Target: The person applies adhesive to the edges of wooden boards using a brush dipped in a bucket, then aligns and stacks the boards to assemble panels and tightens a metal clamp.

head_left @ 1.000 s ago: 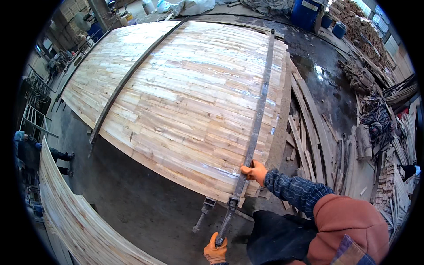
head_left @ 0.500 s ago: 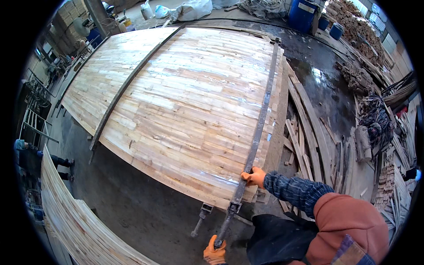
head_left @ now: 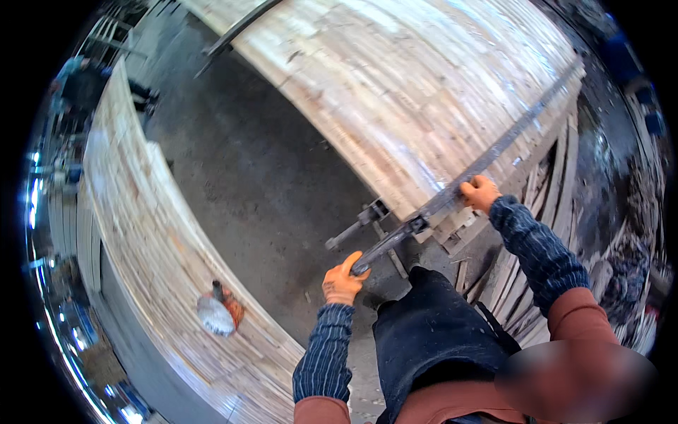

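Observation:
A large panel [head_left: 417, 78] of glued wood strips lies raised off the floor, with a long metal bar clamp [head_left: 508, 134] across its right end. My left hand [head_left: 342, 284], in an orange glove, is closed around the outer end of the clamp's screw, beyond the panel's near edge. My right hand [head_left: 482, 194], gloved the same way, grips the clamp's bar near that edge, its fingertips partly hidden. Just left of the screw, the screw end of another clamp [head_left: 357, 225] sticks out from under the panel's edge.
Another clamp [head_left: 244, 25] crosses the panel farther left. On the left stands a second long wood panel [head_left: 155, 226], bearing an orange and grey object [head_left: 220, 311] with a dark handle. A person [head_left: 81, 88] is at the far left. Loose boards [head_left: 554, 177] lie on the right.
The view has swung down and left, bringing the second panel and its orange and grey object into sight. Both hands remain on the same clamp.

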Motion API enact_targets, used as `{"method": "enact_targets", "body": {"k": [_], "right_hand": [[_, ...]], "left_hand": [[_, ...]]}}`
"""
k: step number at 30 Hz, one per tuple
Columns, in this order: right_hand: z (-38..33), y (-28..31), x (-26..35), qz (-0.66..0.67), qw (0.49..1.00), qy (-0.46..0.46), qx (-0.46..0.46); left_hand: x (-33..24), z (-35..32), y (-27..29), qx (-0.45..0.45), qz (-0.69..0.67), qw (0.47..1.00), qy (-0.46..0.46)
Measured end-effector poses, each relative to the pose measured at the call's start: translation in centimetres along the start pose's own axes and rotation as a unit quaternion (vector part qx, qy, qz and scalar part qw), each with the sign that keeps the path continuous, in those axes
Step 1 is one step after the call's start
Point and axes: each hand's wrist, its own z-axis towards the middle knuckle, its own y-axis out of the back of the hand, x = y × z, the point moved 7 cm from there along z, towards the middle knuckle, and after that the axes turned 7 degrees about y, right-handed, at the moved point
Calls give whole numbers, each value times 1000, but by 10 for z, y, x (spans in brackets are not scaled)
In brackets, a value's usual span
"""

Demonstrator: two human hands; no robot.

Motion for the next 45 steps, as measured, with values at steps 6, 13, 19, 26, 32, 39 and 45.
{"method": "enact_targets", "body": {"k": [6,13,19,26,32,39,45], "right_hand": [[0,-36,-36,290,952,40,88],[-76,-192,-119,92,977,-115,155],[-247,-496,-74,131,929,-177,297],[-423,-872,-6,317,779,-308,444],[-404,-1005,27,588,690,-323,272],[-408,-990,30,638,661,-331,217],[-423,-965,45,607,711,-298,192]], "left_hand": [[72,-61,26,-175,-98,968,153],[338,-284,-31,-248,-465,710,467],[529,-383,-36,-236,-729,446,463],[669,-355,60,-193,-782,384,450],[668,-367,83,-178,-796,423,395],[760,-438,129,-358,-762,406,354],[934,-459,177,-395,-834,233,309]]}}
